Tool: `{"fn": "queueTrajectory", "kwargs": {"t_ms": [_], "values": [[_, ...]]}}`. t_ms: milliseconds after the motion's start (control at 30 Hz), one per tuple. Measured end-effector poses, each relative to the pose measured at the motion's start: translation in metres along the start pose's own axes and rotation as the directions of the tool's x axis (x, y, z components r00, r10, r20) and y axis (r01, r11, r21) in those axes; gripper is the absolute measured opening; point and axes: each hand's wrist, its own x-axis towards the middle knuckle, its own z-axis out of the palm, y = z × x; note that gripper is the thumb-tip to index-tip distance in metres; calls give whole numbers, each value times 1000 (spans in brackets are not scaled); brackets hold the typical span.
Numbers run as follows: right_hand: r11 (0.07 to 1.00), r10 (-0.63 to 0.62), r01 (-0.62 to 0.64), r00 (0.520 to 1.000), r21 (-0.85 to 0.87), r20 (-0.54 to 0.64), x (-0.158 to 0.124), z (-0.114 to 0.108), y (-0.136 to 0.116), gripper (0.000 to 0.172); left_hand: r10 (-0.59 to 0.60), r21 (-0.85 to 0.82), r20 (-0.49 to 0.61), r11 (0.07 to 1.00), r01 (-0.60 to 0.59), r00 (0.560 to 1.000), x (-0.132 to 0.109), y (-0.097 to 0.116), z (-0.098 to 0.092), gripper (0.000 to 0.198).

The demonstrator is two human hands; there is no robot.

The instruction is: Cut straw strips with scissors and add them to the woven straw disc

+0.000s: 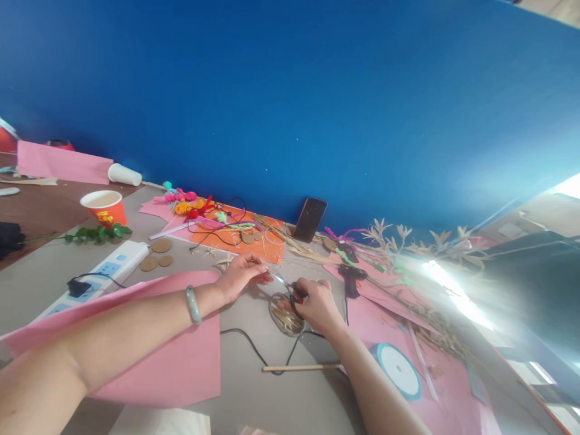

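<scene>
My right hand [315,304] grips a pair of scissors [283,280] with black handles, its blades pointing up and left toward my other hand. Fingers pinched together, my left hand [247,277] is at the blade tips; what it holds is too small to make out. A jade-coloured bangle [193,305] circles that wrist. Just below the scissors lies a small round clear dish [287,326] with pale straw-like clippings inside, partly hidden by my right hand. A thin wooden stick [301,367] lies nearer me, its right end by my right forearm.
A black glue gun [351,279], ribbon spool [397,371] and pink sheets [174,344] surround my hands. A phone [310,219] leans on the blue wall [290,109]. Leftward are a power strip [97,278], brown discs [161,245] and a red paper cup [105,208]. A black cord [247,338] crosses the table.
</scene>
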Motion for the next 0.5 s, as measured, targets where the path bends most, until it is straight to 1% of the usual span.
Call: {"fn": "queueTrajectory", "kwargs": {"t_ms": [500], "values": [[999, 19, -19, 1000, 31, 1, -1, -1, -1, 39, 4, -2, 25, 1000, -4, 1000, 0, 0, 0, 31]]}}
